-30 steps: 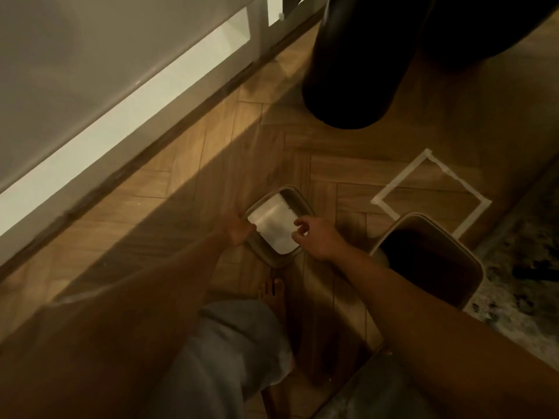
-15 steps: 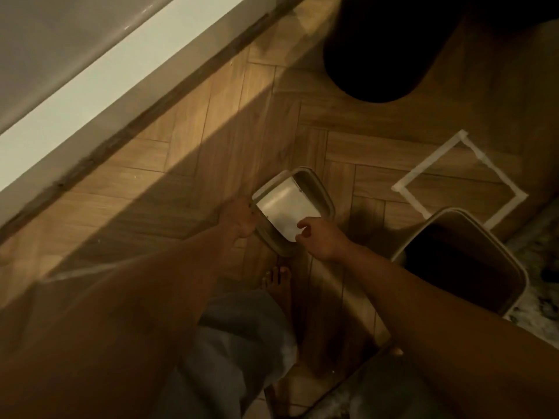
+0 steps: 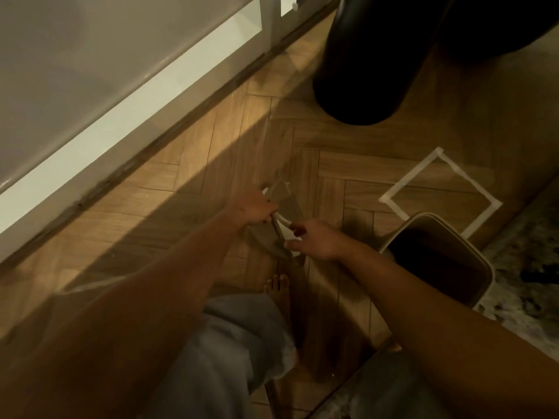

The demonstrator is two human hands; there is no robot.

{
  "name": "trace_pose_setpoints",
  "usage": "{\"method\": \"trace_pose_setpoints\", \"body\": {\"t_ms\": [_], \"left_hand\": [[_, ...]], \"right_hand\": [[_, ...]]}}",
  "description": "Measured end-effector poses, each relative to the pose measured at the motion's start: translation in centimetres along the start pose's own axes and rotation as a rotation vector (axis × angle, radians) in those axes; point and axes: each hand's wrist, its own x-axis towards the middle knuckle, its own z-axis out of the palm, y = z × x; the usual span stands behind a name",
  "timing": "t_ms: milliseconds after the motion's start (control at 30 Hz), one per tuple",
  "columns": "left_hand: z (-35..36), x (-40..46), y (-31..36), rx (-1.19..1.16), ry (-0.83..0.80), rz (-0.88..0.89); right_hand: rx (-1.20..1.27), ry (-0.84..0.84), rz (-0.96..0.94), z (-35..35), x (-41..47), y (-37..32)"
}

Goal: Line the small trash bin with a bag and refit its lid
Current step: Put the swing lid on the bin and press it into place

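Herringbone wood floor (image 3: 187,164) under you, dim light. Your left hand (image 3: 254,208) is clamped on the lid (image 3: 273,234), which is tipped up on edge and blurry, just left of the open bin (image 3: 484,261). Your right hand (image 3: 314,238) sits at the lid's near edge, fingers curled; can't tell if it's really gripping. Taped square (image 3: 438,192) lies just beyond the bin.

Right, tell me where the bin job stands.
Done: the lid is off the bin, which stands open on the floor beside the tape square. Whether a bag is in yet I cannot tell; the inside just looks dark. In hand: the left hand grips the lid, tilted, with the right hand at its edge. Left: refitting the lid.
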Motion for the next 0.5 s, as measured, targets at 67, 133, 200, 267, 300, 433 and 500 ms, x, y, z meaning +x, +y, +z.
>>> {"method": "trace_pose_setpoints", "body": {"t_ms": [67,133,200,267,300,433,500], "left_hand": [[-1.2,-1.4,0.9,-0.093,0.016,-0.047],[-2.4,-3.3,2.1,-0.19,0.028,-0.075],[-3.3,-5.4,3.1,-0.254,0.093,-0.063],[-3.6,-7.7,3.8,-0.309,0.187,-0.04],[-3.5,-8.7,4.1,-0.344,0.232,-0.028],[-3.1,-12.5,5.1,-0.458,0.357,0.116],[-2.9,-13.8,5.4,-0.477,0.378,0.204]], "right_hand": [[0.014,-0.016,-0.021,-0.1,-1.8,-0.4],[-0.001,0.0,-0.06,0.1,-3.6,-0.8],[-0.016,0.061,-0.128,0.3,-5.3,-1.4],[-0.039,0.164,-0.168,0.4,-7.0,-2.1],[-0.045,0.21,-0.186,0.4,-7.9,-2.4],[0.049,0.338,-0.211,-0.1,-11.6,-2.8],[0.127,0.378,-0.195,-0.9,-13.4,-2.8]]}}
